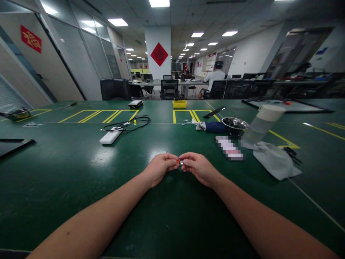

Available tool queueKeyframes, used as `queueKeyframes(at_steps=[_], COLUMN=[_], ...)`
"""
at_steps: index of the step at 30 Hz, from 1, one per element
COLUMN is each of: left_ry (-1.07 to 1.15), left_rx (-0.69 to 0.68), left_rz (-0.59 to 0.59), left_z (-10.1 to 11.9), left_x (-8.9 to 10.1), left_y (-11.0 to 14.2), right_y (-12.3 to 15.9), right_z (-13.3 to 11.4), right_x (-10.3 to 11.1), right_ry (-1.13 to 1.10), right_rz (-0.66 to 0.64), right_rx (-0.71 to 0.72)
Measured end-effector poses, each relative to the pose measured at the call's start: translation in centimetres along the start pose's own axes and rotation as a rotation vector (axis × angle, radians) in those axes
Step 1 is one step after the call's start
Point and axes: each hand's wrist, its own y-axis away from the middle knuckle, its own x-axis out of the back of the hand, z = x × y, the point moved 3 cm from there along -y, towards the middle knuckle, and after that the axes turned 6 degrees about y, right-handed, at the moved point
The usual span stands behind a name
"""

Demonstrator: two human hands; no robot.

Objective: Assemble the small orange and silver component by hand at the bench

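Fingertip to fingertip, both hands meet just above the green table (pixel 129 212). Between thumb and forefinger, my left hand (pixel 161 168) pinches a small orange piece (pixel 178 162). Facing it, my right hand (pixel 198 167) pinches a small shiny silver piece (pixel 181 162). The two pieces touch or nearly touch; I cannot tell whether they are joined. The fingers cover most of both, so their kind does not show. Both forearms reach in from the lower edge of the view.
A white power bank (pixel 111 136) and black cable (pixel 140 122) lie ahead to the left. On the right are a metal bowl (pixel 235 126), a blue folded umbrella-like bundle (pixel 215 126), a tilted translucent bottle (pixel 260 127) and a grey pouch (pixel 276 162). A yellow box (pixel 179 104) stands far ahead.
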Motion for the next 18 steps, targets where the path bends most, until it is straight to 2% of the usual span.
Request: queueKeyframes(at_steps=[6,12,18], left_ry=[-0.059,-0.024,0.062], left_rx=[-0.056,-0.027,0.020], left_rz=[-0.001,0.016,0.035], left_z=[0.40,0.41,0.48], left_x=[-0.08,-0.03,-0.29], left_y=[0.20,0.16,0.07], right_y=[-0.04,0.01,-0.07], right_z=[0.08,0.20,0.34], right_x=[-0.06,0.20,0.28], right_ry=[0.013,0.013,-0.032], right_rz=[0.019,0.047,0.041], right_rx=[0.007,0.030,-0.016])
